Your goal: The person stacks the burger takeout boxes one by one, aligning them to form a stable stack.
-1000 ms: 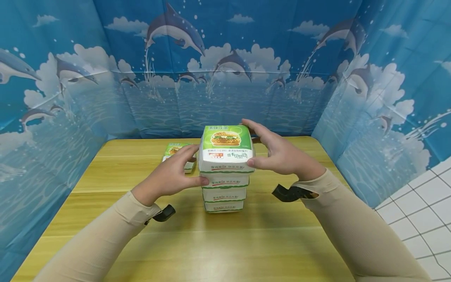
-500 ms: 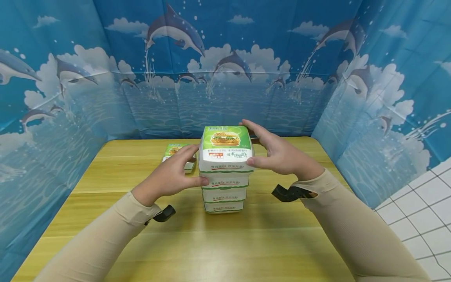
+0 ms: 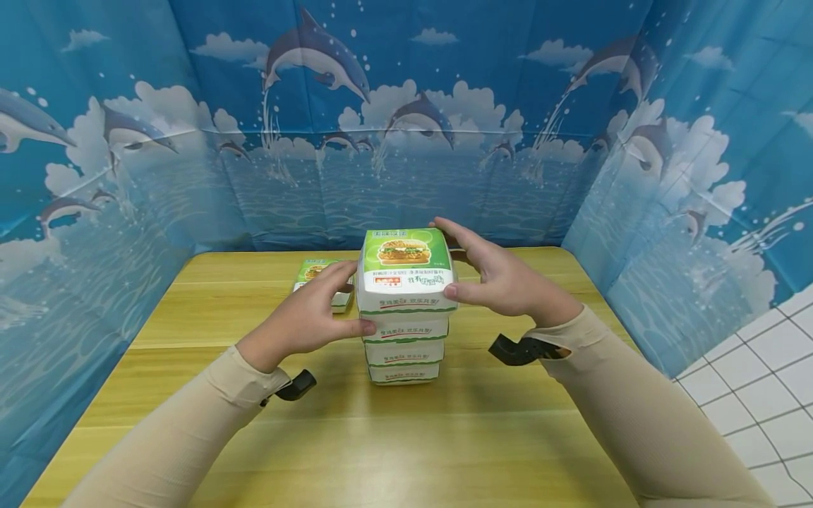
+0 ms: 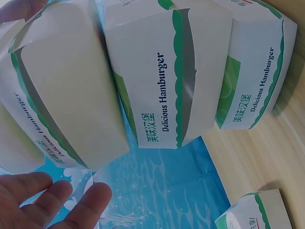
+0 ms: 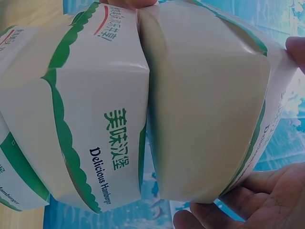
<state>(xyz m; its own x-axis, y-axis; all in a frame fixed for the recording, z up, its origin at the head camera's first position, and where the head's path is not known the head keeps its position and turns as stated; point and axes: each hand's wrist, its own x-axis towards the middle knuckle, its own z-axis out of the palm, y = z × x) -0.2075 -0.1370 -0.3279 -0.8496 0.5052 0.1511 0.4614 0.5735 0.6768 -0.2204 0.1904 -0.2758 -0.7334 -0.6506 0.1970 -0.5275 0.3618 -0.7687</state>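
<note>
Several white and green hamburger boxes stand in an upright stack at the middle of the table. The top hamburger box point(image 3: 406, 271) has a burger picture on its lid. My right hand point(image 3: 498, 275) grips its right side, thumb at the front corner and fingers round the back; the right wrist view shows fingertips under the box point(image 5: 209, 105). My left hand point(image 3: 305, 310) is at the stack's left side, its thumb against the front of the second box point(image 3: 411, 327). Its other fingers point(image 4: 90, 205) are extended and apart from the second box point(image 4: 71, 86) in the left wrist view.
Another hamburger box point(image 3: 343, 302) sits behind my left hand, partly hidden by it. The wooden table point(image 3: 406, 451) extends around the stack. A blue dolphin-print curtain point(image 3: 406, 183) hangs along the back and sides, and white tiles point(image 3: 768, 381) show at the right.
The top box and my right hand have shifted very slightly left and down. My left hand and the lower boxes look the same.
</note>
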